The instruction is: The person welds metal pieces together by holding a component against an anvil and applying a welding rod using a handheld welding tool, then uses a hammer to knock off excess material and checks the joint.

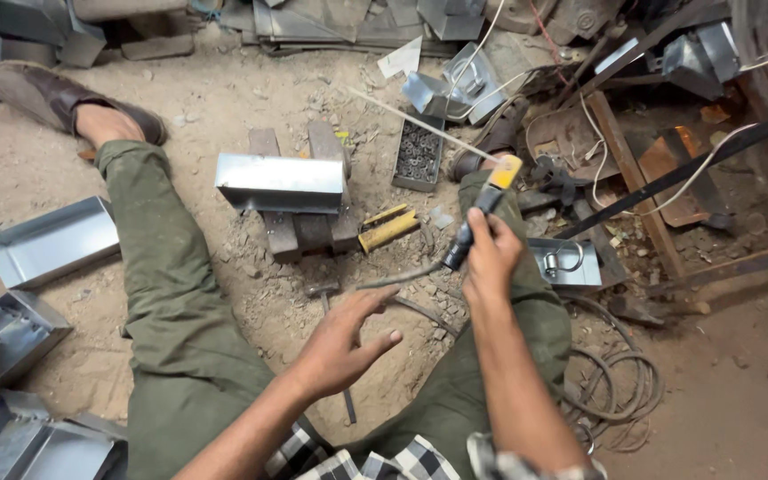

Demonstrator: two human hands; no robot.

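Right hand (489, 253) grips electrode holder (480, 218) w/ rod (411, 123) pointing far-left. Left hand (344, 342) spread, empty, above hammer (331, 307). Sheet-metal box (279, 182) sits on wood blocks (308, 218), centre (no weld begun, I'd judge); other trays lie left.

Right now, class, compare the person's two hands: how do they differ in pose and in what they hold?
The right hand is closed around a welding electrode holder, raised above the leg; the left hand holds nothing. The right hand's fingers are curled tight; the left hand's fingers are spread, palm down, above a hammer lying on the dirt. Both are bare.
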